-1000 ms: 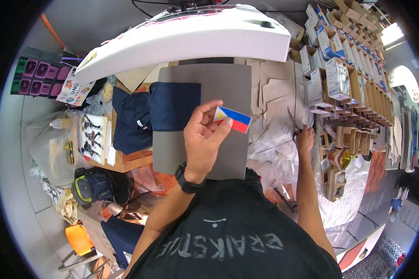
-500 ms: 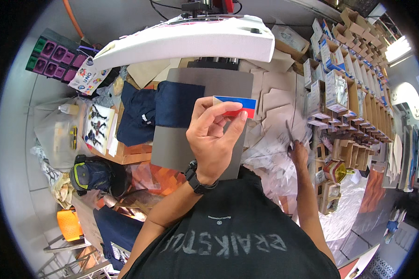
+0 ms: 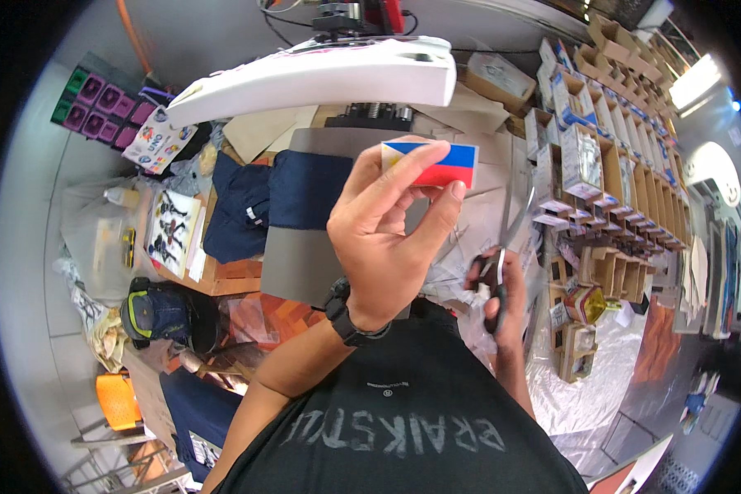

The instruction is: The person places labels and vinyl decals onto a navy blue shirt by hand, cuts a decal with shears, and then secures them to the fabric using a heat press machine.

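Note:
My left hand [image 3: 391,247], with a black watch on its wrist, pinches a small flag-patterned rectangle [image 3: 453,176] between thumb and fingers. The piece is blue, red, white and yellow with a pale margin; fingers cover part of it. To the right and lower, my right hand [image 3: 512,292] grips dark-handled scissors [image 3: 504,251], blades spread and pointing away from me. The blades are apart from the flag piece. Beneath the left hand is a grey flat plate [image 3: 298,263], and folded navy cloth [image 3: 309,189] lies across its left part.
A white padded arm [image 3: 321,78] of a machine spans above the plate. Brown paper sheets and clear plastic lie to the right, beside stacked cardboard bins [image 3: 609,169]. On the left are a navy garment [image 3: 232,210], printed sheets [image 3: 171,230] and a backpack [image 3: 160,309].
My left hand has brought the flag piece slightly up and right. The right hand has drawn closer to me and left, lifting the scissors, whose blades now show spread.

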{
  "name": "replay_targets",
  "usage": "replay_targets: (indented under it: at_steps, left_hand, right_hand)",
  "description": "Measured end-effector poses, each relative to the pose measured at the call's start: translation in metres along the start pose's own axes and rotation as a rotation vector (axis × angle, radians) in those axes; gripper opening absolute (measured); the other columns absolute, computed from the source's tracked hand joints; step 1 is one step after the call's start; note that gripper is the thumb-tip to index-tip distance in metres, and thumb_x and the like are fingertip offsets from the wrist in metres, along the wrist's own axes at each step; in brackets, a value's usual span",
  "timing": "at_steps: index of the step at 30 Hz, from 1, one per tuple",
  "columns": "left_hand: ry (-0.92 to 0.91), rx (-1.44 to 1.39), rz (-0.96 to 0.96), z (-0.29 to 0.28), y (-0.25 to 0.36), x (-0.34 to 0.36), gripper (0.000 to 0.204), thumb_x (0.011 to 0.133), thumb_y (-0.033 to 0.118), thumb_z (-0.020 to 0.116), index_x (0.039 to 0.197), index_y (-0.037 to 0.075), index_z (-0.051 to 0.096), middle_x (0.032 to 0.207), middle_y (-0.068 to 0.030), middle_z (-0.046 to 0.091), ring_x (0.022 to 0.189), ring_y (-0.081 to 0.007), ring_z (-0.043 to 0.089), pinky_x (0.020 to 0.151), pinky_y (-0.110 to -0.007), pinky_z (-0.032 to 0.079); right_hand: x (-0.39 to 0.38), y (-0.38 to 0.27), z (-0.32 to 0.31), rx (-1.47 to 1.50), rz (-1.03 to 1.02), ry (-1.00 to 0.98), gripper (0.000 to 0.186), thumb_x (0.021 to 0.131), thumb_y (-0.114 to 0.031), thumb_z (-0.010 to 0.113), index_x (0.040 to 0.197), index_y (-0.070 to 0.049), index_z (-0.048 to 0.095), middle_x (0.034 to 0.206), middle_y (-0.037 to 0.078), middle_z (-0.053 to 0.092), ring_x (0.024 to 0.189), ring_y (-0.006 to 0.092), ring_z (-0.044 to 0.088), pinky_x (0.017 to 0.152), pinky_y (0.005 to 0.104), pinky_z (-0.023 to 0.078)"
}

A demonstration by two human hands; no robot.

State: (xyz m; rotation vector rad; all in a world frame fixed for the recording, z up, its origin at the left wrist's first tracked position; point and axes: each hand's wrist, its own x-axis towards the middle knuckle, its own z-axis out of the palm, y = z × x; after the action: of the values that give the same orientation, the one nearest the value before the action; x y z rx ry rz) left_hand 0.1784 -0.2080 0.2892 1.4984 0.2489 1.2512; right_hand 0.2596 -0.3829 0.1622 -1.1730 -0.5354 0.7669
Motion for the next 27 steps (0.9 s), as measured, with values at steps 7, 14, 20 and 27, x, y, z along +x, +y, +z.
replay_targets:
  at_steps: [7,14,20,27]
  left_hand:
    - [-0.066,-0.008,0.011,0.01,0.003,-0.003,0.039,0.084,-0.017,0.069,0.122,-0.011,0.064,0.118,-0.0103,0.056,0.104,-0.0184,0.063,0.09,-0.032,0.058]
    - [-0.069,-0.03,-0.007,0.009,0.013,-0.007,0.04,0.084,-0.017,0.069,0.123,-0.011,0.064,0.118,-0.0101,0.056,0.106,-0.0185,0.064,0.089,-0.031,0.058]
    - [-0.064,-0.017,-0.005,0.008,0.013,-0.01,0.041,0.084,-0.016,0.07,0.124,-0.01,0.064,0.119,-0.0104,0.057,0.106,-0.0191,0.064,0.09,-0.031,0.059]
    - [-0.076,-0.011,-0.033,0.01,0.014,-0.011,0.042,0.083,-0.017,0.07,0.124,-0.009,0.064,0.119,-0.0104,0.057,0.106,-0.0195,0.065,0.09,-0.031,0.059]
  right_hand:
    - [-0.007,-0.045,0.058,-0.229,-0.199,-0.101,0.062,0.077,-0.038,0.086,0.117,0.002,0.06,0.085,0.007,0.063,0.074,0.0131,0.063,0.065,0.0267,0.05]
    - [-0.013,-0.049,0.067,-0.331,-0.306,-0.013,0.037,0.081,-0.016,0.08,0.109,0.002,0.065,0.067,0.001,0.059,0.056,0.0065,0.054,0.052,0.0211,0.041]
    - [-0.015,-0.05,0.068,-0.403,-0.349,0.011,0.035,0.081,-0.015,0.079,0.109,0.002,0.065,0.066,0.0,0.057,0.053,0.0044,0.05,0.049,0.0201,0.037]
    - [-0.014,-0.049,0.068,-0.433,-0.396,0.044,0.034,0.082,-0.015,0.079,0.108,0.001,0.066,0.064,-0.001,0.056,0.052,0.0041,0.048,0.048,0.0205,0.035]
